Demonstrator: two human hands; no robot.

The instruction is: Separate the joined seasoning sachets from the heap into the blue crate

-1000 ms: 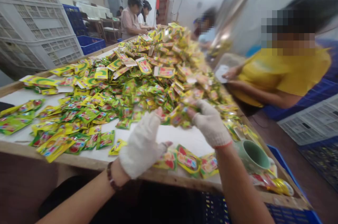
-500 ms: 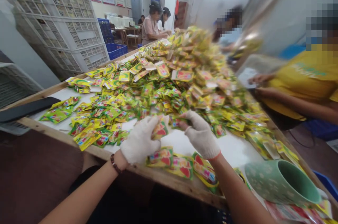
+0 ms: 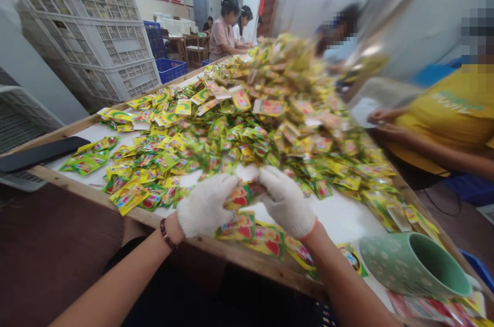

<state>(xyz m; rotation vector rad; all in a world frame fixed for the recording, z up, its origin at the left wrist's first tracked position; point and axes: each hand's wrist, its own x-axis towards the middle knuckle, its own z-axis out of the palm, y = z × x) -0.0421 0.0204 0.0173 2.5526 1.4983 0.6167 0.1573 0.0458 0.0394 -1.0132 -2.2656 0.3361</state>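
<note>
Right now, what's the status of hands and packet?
Left hand holding packet; right hand at its other side, grip unclear. Packet pile just beyond. Green cup beside right forearm.

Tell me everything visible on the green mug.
The mug is pale green with lighter flecks, ceramic-looking, with a smooth rim and shadowed inside; any contents can't be made out. Its mouth faces picture right; lens distortion makes standing or lying hard to tell. It is at the near right of the table, with packets close by.

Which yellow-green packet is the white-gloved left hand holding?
The watermelon-print packet pinched in the left hand; similar packets below lie along the wooden table edge.
</note>
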